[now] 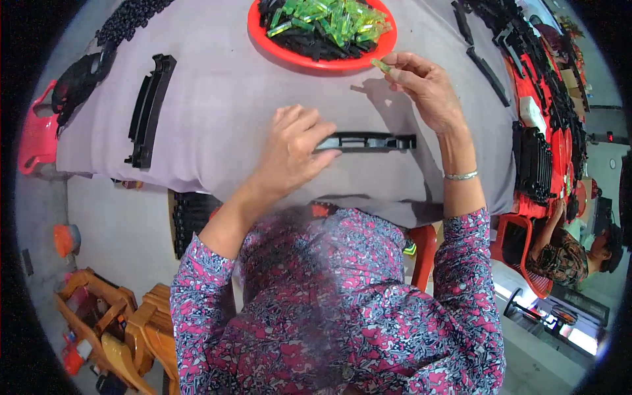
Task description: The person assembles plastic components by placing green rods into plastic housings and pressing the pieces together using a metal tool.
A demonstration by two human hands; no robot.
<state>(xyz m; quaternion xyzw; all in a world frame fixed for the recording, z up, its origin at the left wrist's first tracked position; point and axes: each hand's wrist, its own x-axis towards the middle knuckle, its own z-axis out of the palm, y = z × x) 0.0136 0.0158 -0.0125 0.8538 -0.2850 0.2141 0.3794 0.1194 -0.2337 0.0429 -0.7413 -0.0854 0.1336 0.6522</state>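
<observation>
My left hand [295,148] is closed over the left end of a long black plastic bar [372,142] that lies on the cloth-covered table. A pale strip shows along the bar's slotted middle, and its left end is hidden under my fingers. Raised to the right, my right hand [421,82] pinches a small clear green-yellow plastic piece [380,65] between thumb and fingertips. Just beyond it stands a red plate [316,64], heaped with green translucent pieces [339,23] and small black parts [280,43].
Two black bars [151,112] lie at the table's left, near a heap of small black parts [135,23]. Stacked black bars [532,161] and a white box [532,113] are at the right. A co-worker [573,253] sits at far right; wooden furniture [125,329] stands lower left.
</observation>
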